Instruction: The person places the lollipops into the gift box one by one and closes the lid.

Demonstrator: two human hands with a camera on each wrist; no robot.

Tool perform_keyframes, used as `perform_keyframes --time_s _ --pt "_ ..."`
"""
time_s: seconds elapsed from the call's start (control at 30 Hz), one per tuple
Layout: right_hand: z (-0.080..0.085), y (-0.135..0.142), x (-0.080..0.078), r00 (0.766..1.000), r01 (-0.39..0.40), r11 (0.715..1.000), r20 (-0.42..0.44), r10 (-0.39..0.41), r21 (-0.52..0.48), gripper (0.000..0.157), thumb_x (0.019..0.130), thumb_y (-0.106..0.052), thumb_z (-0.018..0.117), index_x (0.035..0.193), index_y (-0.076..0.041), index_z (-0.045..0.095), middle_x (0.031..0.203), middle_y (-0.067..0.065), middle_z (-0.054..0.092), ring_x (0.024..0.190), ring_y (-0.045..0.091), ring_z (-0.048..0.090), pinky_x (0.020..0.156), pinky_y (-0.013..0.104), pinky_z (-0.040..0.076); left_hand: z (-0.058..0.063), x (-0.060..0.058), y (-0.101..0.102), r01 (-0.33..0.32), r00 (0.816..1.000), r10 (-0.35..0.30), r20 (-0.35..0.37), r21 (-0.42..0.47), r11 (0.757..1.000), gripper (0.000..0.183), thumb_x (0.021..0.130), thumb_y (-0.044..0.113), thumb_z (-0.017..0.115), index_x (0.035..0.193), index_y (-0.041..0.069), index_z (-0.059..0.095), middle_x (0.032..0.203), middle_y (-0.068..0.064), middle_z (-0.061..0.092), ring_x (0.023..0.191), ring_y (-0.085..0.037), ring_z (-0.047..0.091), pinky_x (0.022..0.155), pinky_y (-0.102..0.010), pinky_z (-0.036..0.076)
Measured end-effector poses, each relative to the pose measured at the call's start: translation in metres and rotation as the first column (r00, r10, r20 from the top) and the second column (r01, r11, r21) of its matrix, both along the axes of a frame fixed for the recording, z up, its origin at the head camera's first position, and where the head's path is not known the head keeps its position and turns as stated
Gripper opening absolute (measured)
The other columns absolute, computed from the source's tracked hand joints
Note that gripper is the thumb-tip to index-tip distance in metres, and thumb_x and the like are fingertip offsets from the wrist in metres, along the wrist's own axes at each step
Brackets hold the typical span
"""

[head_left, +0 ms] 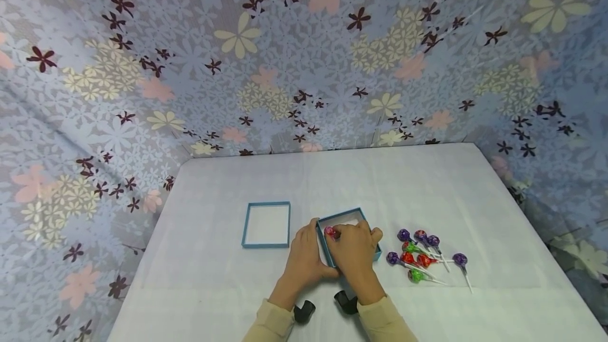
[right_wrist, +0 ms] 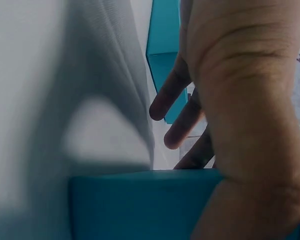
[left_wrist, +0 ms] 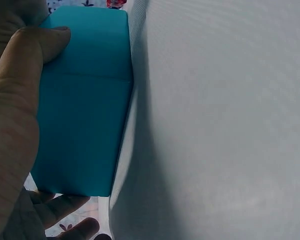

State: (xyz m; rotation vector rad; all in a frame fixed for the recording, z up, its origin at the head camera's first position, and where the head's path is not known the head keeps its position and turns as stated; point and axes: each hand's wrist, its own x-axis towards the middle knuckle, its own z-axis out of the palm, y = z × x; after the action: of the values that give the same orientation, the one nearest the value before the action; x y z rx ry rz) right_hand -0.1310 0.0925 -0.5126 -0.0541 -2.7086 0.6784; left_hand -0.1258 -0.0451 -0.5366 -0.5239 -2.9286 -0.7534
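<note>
My left hand (head_left: 304, 257) steadies an open blue box (head_left: 374, 249), fingers along its left side and thumb at the near side. In the left wrist view the thumb presses one blue wall (left_wrist: 85, 135) and the fingertips reach round its far end. Over the box, my right hand (head_left: 353, 249) reaches inside with bent fingers, pinching a pink-red wrapped lollipop (head_left: 329, 231). Its stick is hidden, and the hand covers much of the box's inside. A blue wall (right_wrist: 135, 205) lies close by in the right wrist view.
Several wrapped lollipops lie loosely piled right of the box, including a purple one (head_left: 459, 260) and a green one (head_left: 415, 276). The shallow blue-rimmed lid (head_left: 266, 246) lies left of the hands. The white-covered table (head_left: 214, 183) meets a floral cloth (head_left: 328, 67) behind.
</note>
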Motion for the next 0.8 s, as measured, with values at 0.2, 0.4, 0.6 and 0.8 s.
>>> perform_keyframes --time_s 0.2,0.4,0.6,0.8 --pt "0.0018 0.0004 -0.0016 0.999 -0.001 0.999 0.05 -0.001 0.041 0.018 0.081 -0.034 0.082 0.09 -0.018 0.083 0.077 0.003 0.075 0.076 0.027 0.05 0.076 0.051 0.025 0.0001 -0.0009 0.0023 -0.001 1.0 0.001 0.014 0.008 1.0 0.136 0.053 0.055 0.096 0.153 -0.003 0.025 0.143 -0.021 0.051 0.132 -0.037 0.047 0.108 -0.047 0.042" --pt "0.0021 0.0004 -0.0026 0.996 -0.007 0.999 0.094 0.002 0.05 0.017 0.082 -0.033 0.082 0.086 -0.017 0.082 0.071 0.001 0.072 0.076 0.027 0.051 0.076 0.051 0.025 0.0021 -0.0012 0.0028 0.003 1.0 -0.003 0.011 0.004 1.0 0.136 0.052 0.054 0.097 0.153 -0.002 0.025 0.144 -0.02 0.05 0.133 -0.036 0.047 0.109 -0.046 0.041" --pt "0.0011 -0.0001 -0.0051 0.987 -0.013 0.999 0.159 0.004 0.052 0.016 0.082 -0.034 0.081 0.085 -0.018 0.081 0.069 -0.001 0.07 0.077 0.027 0.05 0.075 0.05 0.026 0.0006 -0.0017 0.0024 -0.004 1.0 0.004 -0.002 -0.032 0.999 0.136 0.052 0.057 0.096 0.153 -0.002 0.025 0.144 -0.019 0.051 0.131 -0.036 0.049 0.107 -0.046 0.043" --pt "0.0 -0.0008 -0.0068 0.982 -0.017 0.998 0.19 0.004 0.066 0.014 0.082 -0.033 0.081 0.084 -0.019 0.081 0.069 -0.002 0.069 0.076 0.026 0.05 0.076 0.05 0.027 -0.0003 -0.0018 0.0019 -0.011 1.0 0.011 0.003 -0.052 0.999 0.136 0.054 0.059 0.094 0.154 -0.001 0.025 0.145 -0.018 0.051 0.132 -0.034 0.049 0.108 -0.045 0.043"
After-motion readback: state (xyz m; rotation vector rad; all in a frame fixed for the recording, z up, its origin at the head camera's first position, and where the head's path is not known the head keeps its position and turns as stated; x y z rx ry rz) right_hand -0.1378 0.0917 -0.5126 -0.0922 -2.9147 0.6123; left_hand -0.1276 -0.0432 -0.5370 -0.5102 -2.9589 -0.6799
